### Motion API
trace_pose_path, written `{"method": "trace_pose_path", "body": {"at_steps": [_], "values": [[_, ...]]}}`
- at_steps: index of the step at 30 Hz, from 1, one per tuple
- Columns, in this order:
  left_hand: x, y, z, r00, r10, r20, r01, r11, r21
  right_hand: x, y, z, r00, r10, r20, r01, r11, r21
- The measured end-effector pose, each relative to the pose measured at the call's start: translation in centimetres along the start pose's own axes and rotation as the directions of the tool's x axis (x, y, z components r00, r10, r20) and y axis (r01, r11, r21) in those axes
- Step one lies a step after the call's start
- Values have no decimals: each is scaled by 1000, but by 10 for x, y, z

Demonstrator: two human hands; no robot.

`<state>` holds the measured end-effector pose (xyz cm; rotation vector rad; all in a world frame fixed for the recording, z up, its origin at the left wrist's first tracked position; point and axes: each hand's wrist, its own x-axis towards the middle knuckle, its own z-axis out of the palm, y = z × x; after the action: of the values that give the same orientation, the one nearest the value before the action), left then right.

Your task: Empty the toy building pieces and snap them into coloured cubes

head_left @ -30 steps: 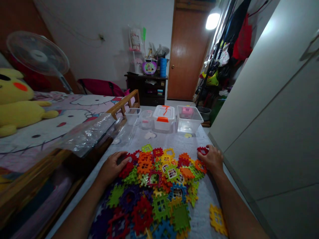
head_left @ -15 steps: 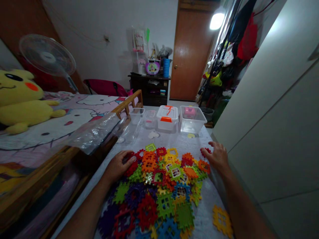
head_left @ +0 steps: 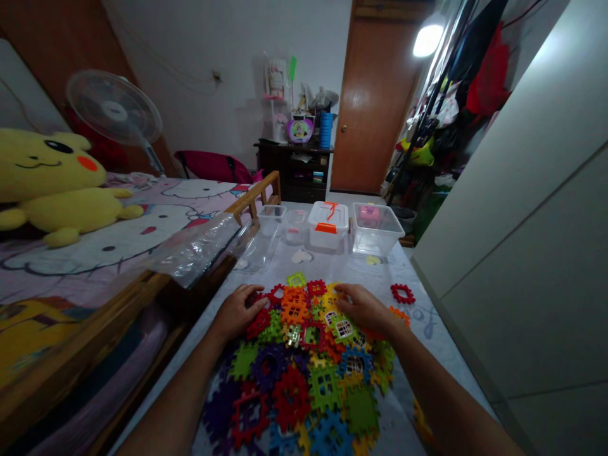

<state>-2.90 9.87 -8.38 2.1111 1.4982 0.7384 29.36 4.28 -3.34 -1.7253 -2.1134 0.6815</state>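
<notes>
A heap of plastic interlocking building tiles in many colours, with the green tile [head_left: 361,410] near its front, lies on the table. At the heap's far left edge rests my left hand [head_left: 239,315], thumb and fingers apart around the edge of red tiles [head_left: 259,323]. My right hand [head_left: 363,308] reaches over the heap's far right part, fingertips at a yellow tile [head_left: 331,297]; its fingers are apart, and the forearm hides some tiles. Apart from the heap, a red frame-shaped tile [head_left: 403,294] lies on the table to the right of my right hand.
Along the table's far end stand a lidded clear box with orange latches [head_left: 329,227], an open clear bin [head_left: 377,231] and smaller clear containers [head_left: 295,227]. A wooden bed rail [head_left: 142,288] borders the left side, a pale cabinet [head_left: 522,253] the right.
My right hand has let go of the red frame-shaped tile at the right and moved left over the heap to the yellow tiles. My left hand stays at the red tiles. The view has shifted slightly.
</notes>
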Motion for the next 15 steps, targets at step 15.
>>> {"method": "trace_pose_path", "body": {"at_steps": [15], "values": [[2, -6, 4, 1000, 6, 4, -6, 1000, -22, 2, 17, 2, 951, 50, -305, 56, 943, 329]]}}
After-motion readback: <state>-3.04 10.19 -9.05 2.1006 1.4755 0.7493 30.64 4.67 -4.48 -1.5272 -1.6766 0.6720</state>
